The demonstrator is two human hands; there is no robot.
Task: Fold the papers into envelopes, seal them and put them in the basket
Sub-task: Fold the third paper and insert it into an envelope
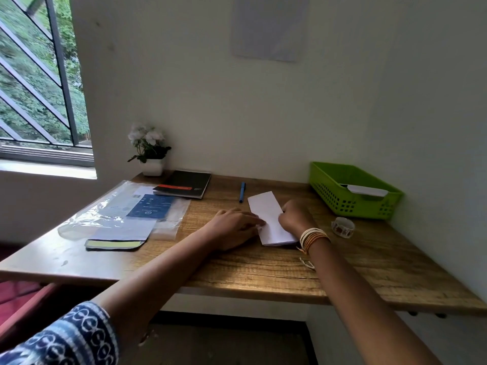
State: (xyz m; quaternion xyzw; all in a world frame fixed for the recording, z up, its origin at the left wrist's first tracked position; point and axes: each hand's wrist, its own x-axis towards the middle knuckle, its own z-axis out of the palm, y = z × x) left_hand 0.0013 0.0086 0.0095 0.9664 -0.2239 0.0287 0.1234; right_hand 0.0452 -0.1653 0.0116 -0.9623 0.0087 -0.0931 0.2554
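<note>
Stage: folding in progress; judged early to middle of the current envelope.
Folded paper (268, 217): one, white, narrow strip lying flat on the surface (263, 270), between the two hands, angled away toward the blue pen.
Left hand (234, 227): fingers extended, tips pressing the left edge of the folded paper; nothing grasped.
Right hand (296, 216): fingers curled at the right edge of the folded paper, seemingly pinching or creasing it; exact grip partly hidden.
Done: one white piece, likely a finished envelope (367, 190), lying inside the basket (342, 204) and resting against its near wall.
Left: remaining folds on the current paper, sealing, transfer to the basket; further sheets not identifiable with certainty.
Basket: one, green, perforated, at the right rear of the surface against the wall.
Sticker roll (343, 226): one, just right of the right hand; probable seal supply, untouched.
Blue pen (242, 192): one, beyond the folded paper.
Black notebook (184, 184): one, rear left.
Clear plastic sleeve (118, 209): one, with printed sheets inside, left side.
Potted flowers (150, 151): one, rear left corner.
Bangles (313, 238): a stack on the right wrist; count not readable.
</note>
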